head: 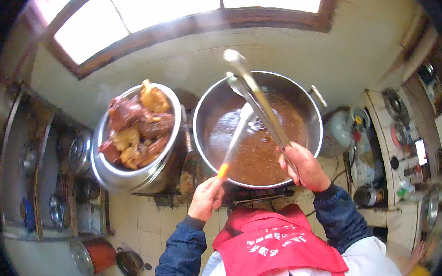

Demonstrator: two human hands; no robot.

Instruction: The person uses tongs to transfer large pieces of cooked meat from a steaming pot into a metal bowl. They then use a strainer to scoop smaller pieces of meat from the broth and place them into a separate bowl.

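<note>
My left hand (206, 198) grips the orange end of a long metal utensil (235, 137), whose blurred head dips at the brown broth (259, 154). That liquid lies inside a large steel stockpot (318, 142), with bright reflections on its surface. In my right hand (303, 164) is a pair of long metal tongs (268, 115). The tongs point away from me over the pot, their two tips apart with nothing visible between them. To the left of the stockpot, a steel vessel (109, 181) is heaped with pieces of cooked meat (138, 129).
A gas cylinder (335, 131) stands right of the stockpot, near a cluttered counter (375, 126). Shelves with metalware (59, 182) line the left side. A red bucket (100, 256) and a dark pan (129, 264) are on the floor. Another person's hand (419, 254) shows at lower right.
</note>
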